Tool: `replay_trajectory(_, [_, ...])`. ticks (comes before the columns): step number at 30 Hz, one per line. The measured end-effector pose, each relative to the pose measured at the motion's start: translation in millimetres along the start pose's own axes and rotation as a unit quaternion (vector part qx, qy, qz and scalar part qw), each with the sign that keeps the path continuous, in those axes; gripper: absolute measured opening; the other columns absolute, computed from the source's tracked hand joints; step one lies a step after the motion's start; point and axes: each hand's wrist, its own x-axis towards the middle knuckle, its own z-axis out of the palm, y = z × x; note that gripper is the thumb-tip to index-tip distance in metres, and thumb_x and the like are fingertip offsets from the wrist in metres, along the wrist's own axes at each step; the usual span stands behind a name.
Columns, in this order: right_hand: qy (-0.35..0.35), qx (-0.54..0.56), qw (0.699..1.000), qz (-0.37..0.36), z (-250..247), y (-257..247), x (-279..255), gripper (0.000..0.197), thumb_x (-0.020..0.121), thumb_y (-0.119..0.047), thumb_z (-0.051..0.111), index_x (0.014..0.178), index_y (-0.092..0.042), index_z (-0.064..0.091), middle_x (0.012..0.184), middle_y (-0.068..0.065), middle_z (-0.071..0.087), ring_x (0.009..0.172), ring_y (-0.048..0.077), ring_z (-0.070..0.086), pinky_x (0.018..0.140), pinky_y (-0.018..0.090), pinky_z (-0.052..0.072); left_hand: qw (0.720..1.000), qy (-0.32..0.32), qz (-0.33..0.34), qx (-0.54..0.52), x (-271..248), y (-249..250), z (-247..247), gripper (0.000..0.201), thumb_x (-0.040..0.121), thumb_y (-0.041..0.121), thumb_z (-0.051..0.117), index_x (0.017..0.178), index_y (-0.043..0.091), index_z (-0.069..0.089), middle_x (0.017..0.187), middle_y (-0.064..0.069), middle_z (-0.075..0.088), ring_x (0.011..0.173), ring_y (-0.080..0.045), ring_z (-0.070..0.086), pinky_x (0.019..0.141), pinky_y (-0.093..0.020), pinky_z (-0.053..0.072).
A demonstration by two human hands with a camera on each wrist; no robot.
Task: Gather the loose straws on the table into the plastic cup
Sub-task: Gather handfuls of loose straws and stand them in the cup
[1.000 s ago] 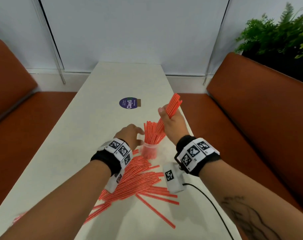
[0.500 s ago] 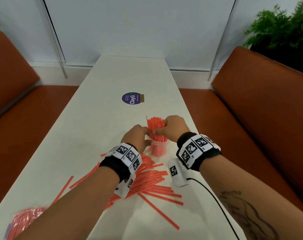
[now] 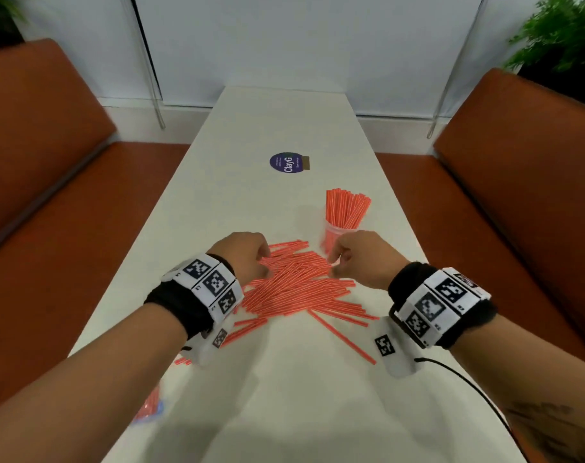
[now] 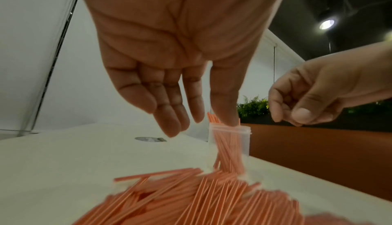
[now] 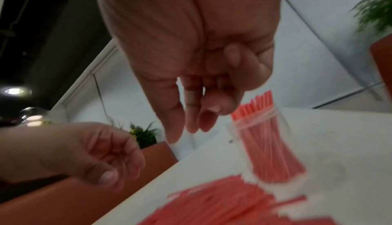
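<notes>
A pile of loose red straws lies on the white table, just in front of a clear plastic cup packed with upright straws. My left hand hovers over the pile's left end, fingers hanging down and relaxed, holding nothing. Over the pile's right end, close to the cup, my right hand has loosely curled fingers and holds nothing. In both wrist views the cup stands just beyond the fingertips, with the pile below.
A round purple sticker sits farther up the table. One straw lies apart near the right wrist. A blurred bag of straws lies at the near left edge. Orange benches flank the table. A black cable trails from my right wrist.
My right hand put its bundle of straws into the cup and let go. Both hands have drawn back from the cup and now hover over the loose pile.
</notes>
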Motion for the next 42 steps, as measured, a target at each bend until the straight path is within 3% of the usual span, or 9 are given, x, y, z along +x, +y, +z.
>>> replay_trajectory(3, [-0.071, -0.038, 0.995, -0.056, 40, -21, -8, 0.02, 0.08, -0.019, 0.069, 0.098, -0.011, 0.067, 0.075, -0.011, 0.052, 0.077, 0.013, 0.05, 0.061, 0.019, 0.036, 0.997, -0.029, -0.028, 0.063, -21, -20, 10, 0.038, 0.08, 0.027, 0.068, 0.115, 0.014, 0.059, 0.12, -0.003, 0.06, 0.111, -0.021, 0.056, 0.094, -0.032, 0.045])
replay_trajectory(8, [-0.127, -0.123, 0.971, -0.162, 104, -63, -10, 0.028, 0.086, -0.016, 0.058, 0.114, -0.016, 0.064, 0.118, 0.005, 0.062, 0.108, 0.024, 0.056, 0.085, 0.034, 0.046, 0.982, -0.096, -0.07, 0.147, -45, -53, 36, 0.027, 0.077, 0.024, 0.068, 0.098, 0.007, 0.064, 0.105, -0.007, 0.066, 0.095, -0.025, 0.062, 0.082, -0.032, 0.05])
replay_trajectory(14, [-0.121, -0.154, 0.953, -0.232, 142, -98, -2, 0.024, 0.086, -0.008, 0.056, 0.108, -0.011, 0.065, 0.116, 0.008, 0.06, 0.105, 0.027, 0.057, 0.08, 0.035, 0.047, 0.986, 0.002, -0.148, 0.08, -52, -80, 29, 0.031, 0.088, 0.009, 0.05, 0.117, 0.01, 0.06, 0.126, -0.009, 0.059, 0.117, -0.025, 0.055, 0.098, -0.032, 0.045])
replay_trajectory(21, [-0.176, -0.21, 0.945, -0.176, 151, -105, 6, 0.017, 0.09, -0.007, 0.05, 0.103, -0.003, 0.061, 0.096, 0.011, 0.06, 0.086, 0.028, 0.059, 0.063, 0.033, 0.044, 0.976, 0.029, -0.203, 0.068, -45, -111, 19, 0.03, 0.089, 0.014, 0.055, 0.118, 0.012, 0.057, 0.127, -0.006, 0.058, 0.117, -0.023, 0.055, 0.095, -0.031, 0.044])
replay_trajectory(25, [-0.195, -0.283, 0.925, -0.164, 146, -102, 4, 0.032, 0.092, -0.007, 0.047, 0.124, -0.003, 0.048, 0.122, 0.015, 0.052, 0.108, 0.031, 0.054, 0.083, 0.038, 0.047, 0.975, 0.008, -0.199, 0.094, -35, -114, 26, 0.031, 0.082, 0.02, 0.065, 0.111, 0.009, 0.06, 0.114, -0.006, 0.064, 0.104, -0.023, 0.062, 0.078, -0.027, 0.046])
replay_trajectory(28, [-0.169, -0.339, 0.912, -0.159, 134, -97, 0, 0.036, 0.09, -0.005, 0.047, 0.125, -0.002, 0.045, 0.124, 0.016, 0.049, 0.113, 0.031, 0.05, 0.092, 0.041, 0.042, 0.977, 0.007, -0.176, 0.125, -26, -112, 33, 0.021, 0.07, 0.021, 0.074, 0.086, 0.013, 0.063, 0.08, -0.001, 0.065, 0.074, -0.02, 0.063, 0.061, -0.024, 0.044])
replay_trajectory(35, [-0.121, -0.102, 0.987, -0.01, 74, -47, 2, 0.017, 0.09, 0.006, 0.035, 0.095, -0.011, 0.036, 0.069, -0.003, 0.033, 0.058, 0.01, 0.032, 0.051, 0.021, 0.027, 0.974, -0.017, -0.158, 0.163, -20, -99, 43, 0.056, 0.049, 0.051, 0.084, 0.067, 0.02, 0.041, 0.065, 0.004, 0.053, 0.063, -0.02, 0.057, 0.059, -0.025, 0.045])
replay_trajectory(37, [-0.09, -0.07, 0.993, 0.027, 60, -30, -4, 0.014, 0.094, 0.0, 0.035, 0.086, -0.011, 0.038, 0.071, -0.003, 0.037, 0.065, 0.014, 0.038, 0.053, 0.021, 0.027, 0.976, -0.021, -0.155, 0.151, -16, -96, 44, 0.046, 0.054, 0.043, 0.083, 0.061, 0.02, 0.044, 0.056, 0.005, 0.05, 0.056, -0.018, 0.056, 0.055, -0.023, 0.042])
replay_trajectory(42, [-0.098, -0.065, 0.992, 0.045, 52, -5, -21, 0.025, 0.09, -0.018, 0.056, 0.109, -0.003, 0.059, 0.104, 0.006, 0.061, 0.095, 0.025, 0.057, 0.076, 0.025, 0.037, 0.986, 0.002, -0.143, 0.085, -2, -86, 49, 0.034, 0.082, 0.041, 0.054, 0.061, 0.013, 0.054, 0.054, 0.001, 0.054, 0.056, -0.022, 0.058, 0.06, -0.025, 0.043])
